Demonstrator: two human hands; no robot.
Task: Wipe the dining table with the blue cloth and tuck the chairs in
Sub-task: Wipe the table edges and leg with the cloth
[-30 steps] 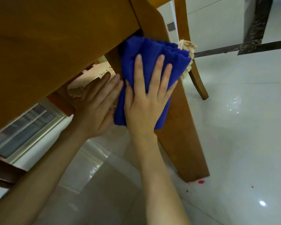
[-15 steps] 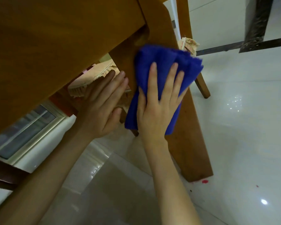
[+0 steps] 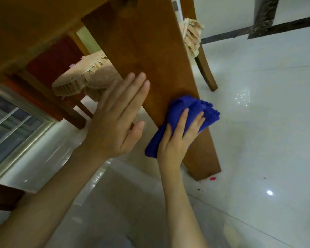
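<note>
Right fingers [image 3: 183,120]: slightly spread, nearly straight, laid on the cloth [image 3: 195,109] and pressing it to the table leg [image 3: 150,56]. Thumb lies along the cloth's left side. No pinch seen.

Right hand [image 3: 175,142]: back to camera, forearm running down to the bottom edge of view.

Cloth: blue, bunched in folds, on the lower half of the leg. It overlaps the leg's right edge, and a tail hangs past the left edge below the hand.

Left fingers [image 3: 134,86]: straight, pressed together, tips over the leg's left edge about mid-height. Contact likely, cannot tell for sure. Thumb stands apart from the palm.

Left hand [image 3: 115,120]: flat, holding nothing, just left of the cloth and not touching it.

Leg: broad wooden slab, foot on the floor [image 3: 267,113]. Table underside [image 3: 25,24] fills the top left corner.

Chair seat [image 3: 82,76] with frilled beige cover sits under the table, behind the leg. Second chair [image 3: 206,74], same frilled cover, is beyond the leg's right edge, its leg on the floor.

Floor: glossy white tile, dark stripe [image 3: 240,34] at top right. Red spot [image 3: 212,178] just beside the foot of the leg. Window [image 3: 11,126] at left.
</note>
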